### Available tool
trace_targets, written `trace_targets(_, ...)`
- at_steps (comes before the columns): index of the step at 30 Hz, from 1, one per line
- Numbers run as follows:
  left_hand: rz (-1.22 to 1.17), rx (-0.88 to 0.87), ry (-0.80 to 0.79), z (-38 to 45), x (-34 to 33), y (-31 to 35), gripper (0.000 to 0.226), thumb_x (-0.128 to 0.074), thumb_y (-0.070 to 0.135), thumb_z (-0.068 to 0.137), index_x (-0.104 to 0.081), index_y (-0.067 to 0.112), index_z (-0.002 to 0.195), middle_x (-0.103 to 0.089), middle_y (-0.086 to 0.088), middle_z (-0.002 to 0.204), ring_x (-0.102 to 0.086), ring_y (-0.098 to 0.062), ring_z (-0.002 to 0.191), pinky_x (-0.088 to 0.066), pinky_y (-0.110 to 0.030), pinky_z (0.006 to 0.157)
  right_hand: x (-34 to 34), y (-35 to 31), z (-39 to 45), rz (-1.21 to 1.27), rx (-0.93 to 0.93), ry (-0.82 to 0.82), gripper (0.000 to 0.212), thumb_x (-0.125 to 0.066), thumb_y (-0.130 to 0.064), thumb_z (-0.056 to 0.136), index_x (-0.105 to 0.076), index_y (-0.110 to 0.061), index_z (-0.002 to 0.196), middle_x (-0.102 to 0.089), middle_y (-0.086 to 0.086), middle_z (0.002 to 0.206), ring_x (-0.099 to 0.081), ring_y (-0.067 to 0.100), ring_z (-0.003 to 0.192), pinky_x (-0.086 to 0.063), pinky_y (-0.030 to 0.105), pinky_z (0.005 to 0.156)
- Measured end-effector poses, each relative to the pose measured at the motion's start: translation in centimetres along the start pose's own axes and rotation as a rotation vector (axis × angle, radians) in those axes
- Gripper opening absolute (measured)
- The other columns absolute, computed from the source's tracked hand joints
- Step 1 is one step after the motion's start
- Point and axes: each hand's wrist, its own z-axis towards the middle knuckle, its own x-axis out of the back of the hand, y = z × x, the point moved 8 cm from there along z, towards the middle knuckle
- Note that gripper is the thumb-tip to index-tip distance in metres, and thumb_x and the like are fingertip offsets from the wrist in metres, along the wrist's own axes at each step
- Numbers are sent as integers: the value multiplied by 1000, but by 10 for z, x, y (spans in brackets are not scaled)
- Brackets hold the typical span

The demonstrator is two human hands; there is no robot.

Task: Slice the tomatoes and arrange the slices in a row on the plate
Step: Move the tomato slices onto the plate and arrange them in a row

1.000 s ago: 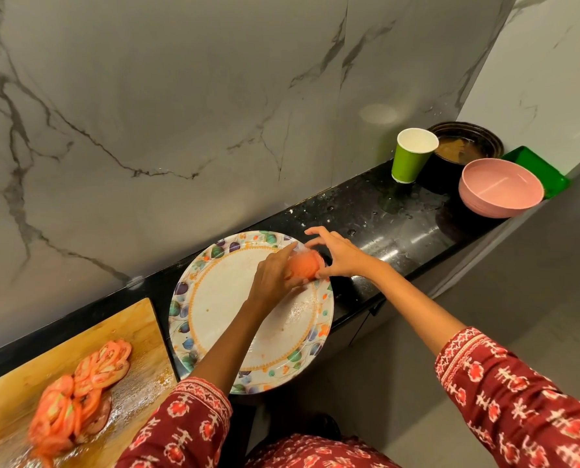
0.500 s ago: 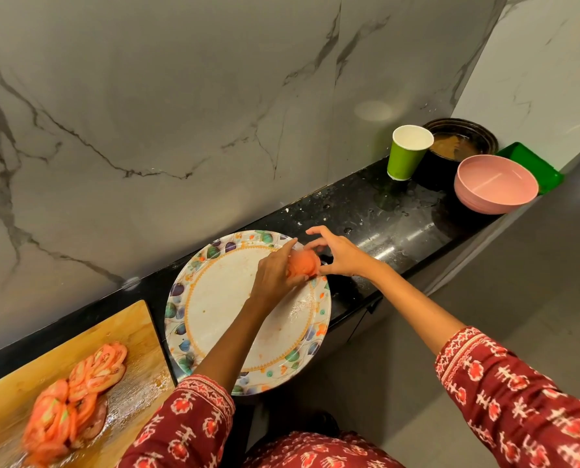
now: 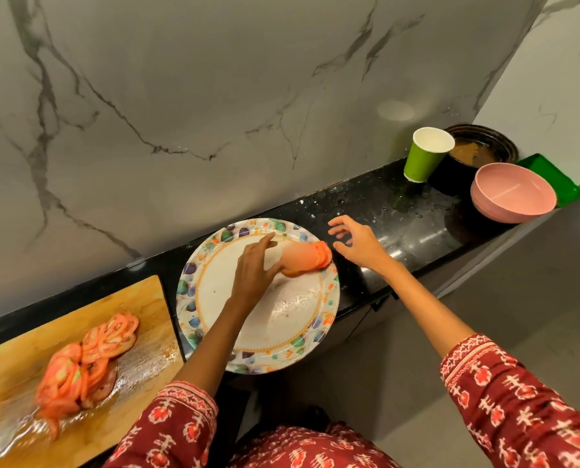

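Left hand (image 3: pixel 253 268) flat on the plate (image 3: pixel 214 298), fingers extended against a short stack of tomato slices (image 3: pixel 310 258) fanned toward the far right rim. Right hand (image 3: pixel 358 243) just beyond that stack, over the counter (image 3: pixel 400 217), fingers spread, holding nothing. More cut slices (image 3: pixel 89 363) heaped well to the left of the left hand, on the wooden board (image 3: pixel 140 305).

Likely handling: light, soft, wet, slippery; prone to tearing or shedding seeds if squeezed. Best taken by the skin edge with fingertips, or slid flat along the plate, not lifted by the pulpy middle.

No brand, label or readable writing anywhere; only a leaf pattern round the plate rim.
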Motion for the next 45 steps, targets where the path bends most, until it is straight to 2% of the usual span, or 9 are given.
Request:
trace_targets(3,-70,59,145,-27,36,-31,51,-64,23,86,-45,15,133,-60,-6,124,-52,-22,116,-36,-31,99,-7,-19,0,-17,59,94,29,-56,4,83,-58,-2,112,-66,12,103,-61,23,93,-43,11,70)
trace_targets(7,-59,116,221,-59,79,-62,43,-61,12,87,-50,11,128,-64,-7,112,-57,-18,106,-43,-27,92,-37,-58,-1,-26,122,122,21,-55,3,84,-61,-1,104,-67,13,100,-64,23,90,-55,32,76)
trace_targets(12,20,125,250,-108,125,-96,36,-61,11,86,-56,9,122,-66,-9,106,-61,-25,97,-51,-43,84,-112,-117,-21,-19,224,-19,22,-55,6,82,-61,1,102,-67,14,98,-63,22,87,-50,28,78)
trace_targets(18,122,214,398,-181,208,-157,34,-61,8,85,-59,9,119,-65,-11,111,-59,-26,103,-44,-34,88,-196,-192,-46,-22,349,-134,18,-59,2,81,-62,0,99,-68,13,92,-64,25,82,-50,33,74)
trace_targets(25,93,314,505,-248,263,-198,33,-59,9,86,-58,14,119,-65,-8,109,-59,-23,104,-51,-42,88,-279,-261,-75,-89,460,-325,23,-59,-6,86,-58,-4,108,-67,10,101,-63,21,92,-51,32,79)
trace_targets(30,36,346,518,-262,280,-210,34,-59,2,84,-60,9,117,-66,-9,108,-60,-23,103,-50,-39,90,-314,-300,-79,-255,556,-413,28,-62,-14,87,-58,-8,113,-65,8,107,-59,20,99,-50,33,81)
trace_targets(34,3,352,513,-268,276,-211,33,-59,1,84,-61,10,116,-66,-7,107,-61,-19,101,-52,-36,87,-331,-311,-92,-299,634,-440,24,-63,-14,84,-60,-8,107,-64,7,98,-55,18,90,-45,30,76)
trace_targets(41,-15,389,527,-277,279,-221,31,-61,4,85,-60,10,115,-65,-6,105,-61,-16,99,-52,-31,87,-362,-321,-93,-334,398,-491,23,-65,-21,85,-60,-10,105,-64,5,95,-55,12,80,-40,19,58)
trace_targets(45,-37,386,526,-272,275,-216,33,-60,5,85,-59,9,118,-65,-6,106,-60,-15,100,-51,-30,88,-367,-314,-90,-304,286,-523,17,-68,-17,82,-59,-13,96,-62,4,94,-56,14,84,-44,22,62)
